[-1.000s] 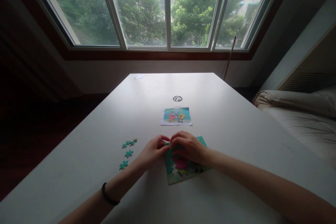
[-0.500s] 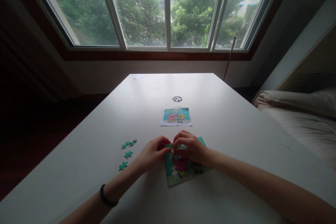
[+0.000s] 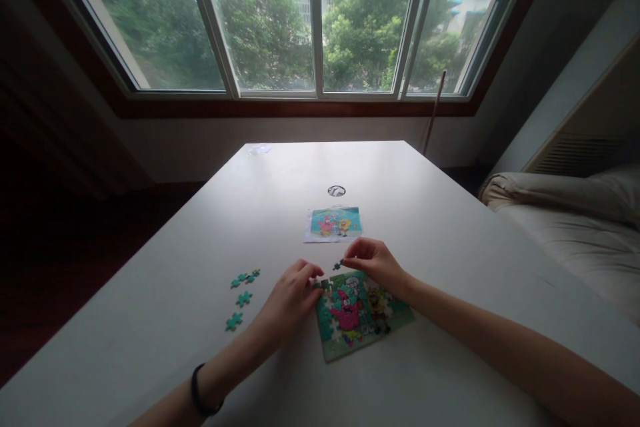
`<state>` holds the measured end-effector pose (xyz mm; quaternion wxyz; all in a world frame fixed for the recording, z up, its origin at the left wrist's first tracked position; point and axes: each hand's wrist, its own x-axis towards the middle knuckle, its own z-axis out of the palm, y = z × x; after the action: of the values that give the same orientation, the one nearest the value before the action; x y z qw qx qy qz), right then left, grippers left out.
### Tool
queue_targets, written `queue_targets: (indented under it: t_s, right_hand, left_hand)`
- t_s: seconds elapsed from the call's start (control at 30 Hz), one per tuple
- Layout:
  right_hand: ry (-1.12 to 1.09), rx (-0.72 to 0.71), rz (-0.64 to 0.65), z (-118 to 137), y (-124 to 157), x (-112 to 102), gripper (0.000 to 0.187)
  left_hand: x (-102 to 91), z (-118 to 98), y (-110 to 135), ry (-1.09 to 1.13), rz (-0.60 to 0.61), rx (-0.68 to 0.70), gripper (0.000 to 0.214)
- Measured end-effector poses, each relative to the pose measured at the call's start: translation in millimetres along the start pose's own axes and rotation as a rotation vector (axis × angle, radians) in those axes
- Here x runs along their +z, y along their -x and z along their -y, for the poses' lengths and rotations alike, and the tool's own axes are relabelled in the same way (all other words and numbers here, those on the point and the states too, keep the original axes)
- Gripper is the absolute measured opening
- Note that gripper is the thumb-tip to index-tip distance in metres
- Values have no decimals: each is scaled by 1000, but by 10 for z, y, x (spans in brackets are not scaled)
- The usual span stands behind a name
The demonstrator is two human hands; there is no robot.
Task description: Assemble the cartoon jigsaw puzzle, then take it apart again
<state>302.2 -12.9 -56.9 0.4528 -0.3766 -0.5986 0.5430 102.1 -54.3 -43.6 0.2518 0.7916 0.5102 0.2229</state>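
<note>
My right hand (image 3: 373,261) pinches a small dark green puzzle piece (image 3: 338,265) just above the back edge of the jigsaw puzzle (image 3: 350,313). The puzzle lies turned at a slant on the white table, showing a pink starfish figure, a yellow figure and a pale one between them on green. At its back left corner my left hand (image 3: 300,283) grips the edge between thumb and fingers; a black band circles that wrist. Pale gaps show between some pieces. To the left lie several loose green puzzle pieces (image 3: 244,298).
Behind the puzzle lies a picture card (image 3: 335,223) with the same figures. Farther back are a round hole with a patterned inside (image 3: 337,191) and a clear plastic scrap (image 3: 259,149) on the white table (image 3: 175,293). A padded seat (image 3: 565,220) stands at the right, below the window.
My right hand has moved up and right off the puzzle, holding a piece, so more of the picture shows. My left hand stays at the corner, and the puzzle has shifted slightly.
</note>
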Motion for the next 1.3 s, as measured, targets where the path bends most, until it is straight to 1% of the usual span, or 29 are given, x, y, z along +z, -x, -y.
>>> queue_targets:
  t_s: [0.07, 0.17, 0.23, 0.33, 0.43, 0.5, 0.6, 0.73, 0.8, 0.9, 1.03, 1.13, 1.3]
  right_hand:
    - [-27, 6, -2, -4, 2, 4, 22]
    - [-33, -9, -2, 4, 3, 1, 22]
    - [-37, -18, 13, 17, 4, 0, 22]
    - [-18, -29, 90, 50, 27, 11, 21]
    - [137, -81, 190, 106, 86, 32, 16]
    - [260, -145, 245, 152, 126, 36, 11]
    - [351, -220, 307, 209, 153, 17, 8]
    - [327, -223, 360, 224, 141, -18, 15]
    - [321, -217, 368, 208, 137, -23, 20]
    - [328, -206, 371, 181, 143, -16, 24]
    - [363, -196, 369, 167, 155, -4, 21]
    - [388, -201, 363, 170, 156, -5, 21]
    - [426, -205, 364, 174, 151, -10, 22]
  left_hand:
    - [10, 1, 8, -8, -10, 37, 20]
    - [39, -4, 26, -35, -57, 118, 27]
    - [60, -14, 37, -69, -84, 163, 28]
    - [69, -58, 57, -131, -82, 187, 26]
    - [19, -149, 93, -230, -67, 202, 19]
    - [-52, -220, 123, -322, -40, 200, 15]
    - [-185, -290, 158, -425, 76, 157, 16]
    - [-320, -289, 178, -464, 240, 134, 31]
    - [-343, -275, 189, -448, 283, 155, 42]
    - [-327, -279, 208, -391, 282, 244, 50]
    - [-267, -296, 221, -370, 307, 368, 49]
    - [-225, -260, 219, -399, 320, 388, 50]
    - [-167, -188, 208, -443, 294, 414, 50]
